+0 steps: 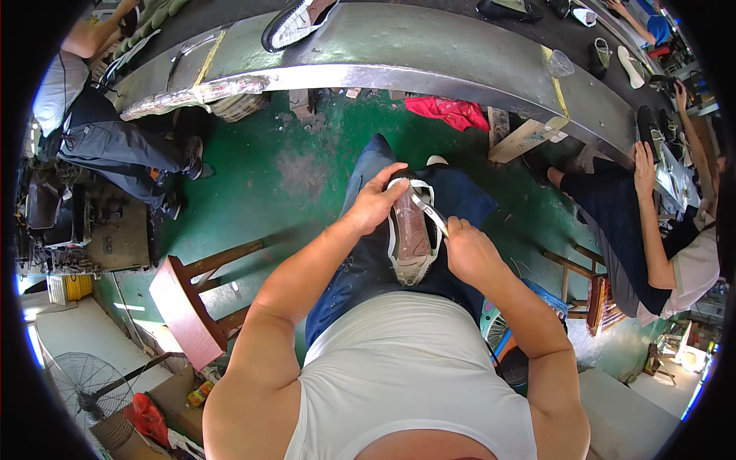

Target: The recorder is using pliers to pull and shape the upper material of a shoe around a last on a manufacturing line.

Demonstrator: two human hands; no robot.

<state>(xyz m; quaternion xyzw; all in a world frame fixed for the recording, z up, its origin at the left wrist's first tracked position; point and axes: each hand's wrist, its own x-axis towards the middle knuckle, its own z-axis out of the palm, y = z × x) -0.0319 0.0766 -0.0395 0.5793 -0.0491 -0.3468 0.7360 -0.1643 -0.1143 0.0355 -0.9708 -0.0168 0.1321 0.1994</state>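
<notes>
A shoe upper stretched on a last (414, 233) rests on my lap with its underside up. Its brown bottom shows, ringed by a folded-in whitish edge, and the lower end is grey-green. My left hand (379, 199) grips the dark upper end, thumb on the turned-in edge. In my right hand (472, 250) is a pair of shiny metal pincers (431, 212), its handles mostly hidden by the fingers. The tool's head meets the shoe's edge near the upper right, close to my left thumb. Whether its jaws pinch the material is too small to tell.
Ahead runs a long metal workbench (368, 57) with a white-and-brown shoe (299, 24) and more shoes to the right. People work at both sides. A wooden stool (192, 310) stands left, a fan (90, 387) behind it. Red cloth (448, 112) lies under the bench.
</notes>
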